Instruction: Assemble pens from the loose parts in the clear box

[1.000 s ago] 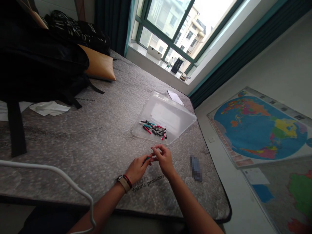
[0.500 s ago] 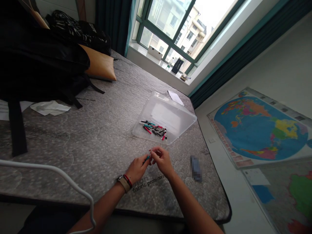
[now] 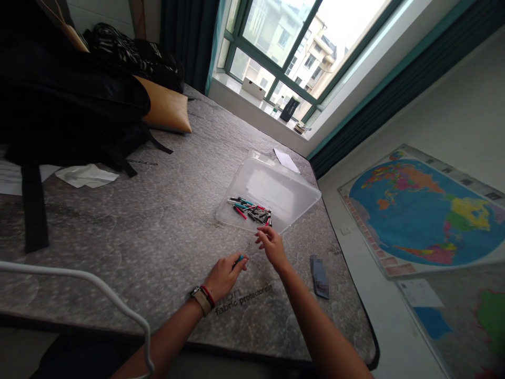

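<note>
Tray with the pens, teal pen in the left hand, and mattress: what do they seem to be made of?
Tray: probably hard plastic, translucent and slightly glossy; grey shows through and light glares off it.
Teal pen: likely plastic, from its bright, even colour; too small to judge finish.
Mattress: seemingly quilted fabric, mostly matte; stitched curves and print reading "fabric protector" suggest it.

The tray (image 3: 272, 181) looks like smooth, semi-clear plastic; the mattress (image 3: 158, 226), quilted matt cloth; the tan cushion (image 3: 169, 108), glossy leather.

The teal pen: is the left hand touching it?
Touching: the head view shows the left hand gripping the teal pen with no gap between them.
</note>
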`<state>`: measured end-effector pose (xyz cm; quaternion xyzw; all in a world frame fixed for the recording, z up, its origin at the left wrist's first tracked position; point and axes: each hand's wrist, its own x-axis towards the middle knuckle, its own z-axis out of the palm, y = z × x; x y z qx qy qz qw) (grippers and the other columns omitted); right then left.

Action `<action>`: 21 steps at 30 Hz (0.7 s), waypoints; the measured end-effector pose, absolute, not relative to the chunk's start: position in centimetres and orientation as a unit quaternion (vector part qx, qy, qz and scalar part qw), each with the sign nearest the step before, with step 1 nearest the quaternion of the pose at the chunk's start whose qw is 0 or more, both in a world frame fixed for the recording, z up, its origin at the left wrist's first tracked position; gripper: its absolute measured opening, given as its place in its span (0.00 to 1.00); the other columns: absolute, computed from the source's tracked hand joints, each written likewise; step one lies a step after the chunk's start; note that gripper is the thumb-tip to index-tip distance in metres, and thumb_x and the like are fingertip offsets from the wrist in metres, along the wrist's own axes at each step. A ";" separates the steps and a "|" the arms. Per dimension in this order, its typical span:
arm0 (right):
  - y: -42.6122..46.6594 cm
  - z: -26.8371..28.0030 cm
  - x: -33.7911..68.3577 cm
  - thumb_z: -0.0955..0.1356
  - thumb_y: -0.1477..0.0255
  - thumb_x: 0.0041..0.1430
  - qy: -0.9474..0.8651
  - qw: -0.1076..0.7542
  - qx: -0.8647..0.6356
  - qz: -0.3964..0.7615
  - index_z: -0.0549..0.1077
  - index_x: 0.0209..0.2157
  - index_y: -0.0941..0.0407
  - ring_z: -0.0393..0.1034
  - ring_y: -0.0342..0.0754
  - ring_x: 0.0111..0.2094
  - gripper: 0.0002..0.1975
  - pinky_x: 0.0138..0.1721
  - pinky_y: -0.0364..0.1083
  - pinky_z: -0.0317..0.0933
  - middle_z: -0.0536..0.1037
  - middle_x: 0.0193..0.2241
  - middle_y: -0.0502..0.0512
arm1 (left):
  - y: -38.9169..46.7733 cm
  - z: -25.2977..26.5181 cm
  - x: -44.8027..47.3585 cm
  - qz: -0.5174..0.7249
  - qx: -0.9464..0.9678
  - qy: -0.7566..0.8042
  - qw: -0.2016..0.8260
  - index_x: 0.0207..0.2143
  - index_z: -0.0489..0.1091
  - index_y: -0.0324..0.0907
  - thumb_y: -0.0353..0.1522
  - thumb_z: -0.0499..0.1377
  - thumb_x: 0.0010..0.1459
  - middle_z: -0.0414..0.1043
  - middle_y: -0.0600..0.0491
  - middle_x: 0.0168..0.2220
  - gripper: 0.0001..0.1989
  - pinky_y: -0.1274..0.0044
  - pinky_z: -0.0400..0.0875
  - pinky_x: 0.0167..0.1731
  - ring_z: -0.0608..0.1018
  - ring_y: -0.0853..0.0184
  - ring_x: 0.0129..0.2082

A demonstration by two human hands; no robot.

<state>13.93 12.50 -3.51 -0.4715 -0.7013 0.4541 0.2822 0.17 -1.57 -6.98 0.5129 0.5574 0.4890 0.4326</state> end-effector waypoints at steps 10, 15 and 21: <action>20.8 -6.2 9.8 0.68 0.73 0.55 -0.844 0.056 -0.527 0.086 0.75 0.40 0.55 0.70 0.50 0.44 0.10 0.44 0.46 0.60 0.75 0.44 0.58 | -1.3 -7.1 0.1 0.491 0.510 0.557 0.435 0.38 0.74 0.45 0.44 0.47 0.65 0.78 0.54 0.32 0.19 0.79 0.64 0.35 0.77 0.67 0.33; 21.3 -6.2 9.3 0.67 0.73 0.57 -0.833 0.026 -0.549 0.061 0.76 0.40 0.55 0.69 0.52 0.45 0.09 0.45 0.46 0.60 0.73 0.45 0.60 | -1.3 -7.0 -0.1 0.493 0.509 0.558 0.433 0.39 0.74 0.45 0.44 0.47 0.65 0.78 0.54 0.33 0.19 0.79 0.64 0.35 0.77 0.66 0.35; 20.5 -4.9 9.3 0.66 0.73 0.57 -0.848 0.096 -0.512 0.096 0.75 0.36 0.56 0.69 0.49 0.41 0.06 0.45 0.47 0.61 0.73 0.42 0.58 | -1.4 -6.9 -0.2 0.493 0.512 0.559 0.427 0.38 0.73 0.45 0.43 0.47 0.65 0.77 0.54 0.32 0.18 0.79 0.64 0.35 0.77 0.67 0.34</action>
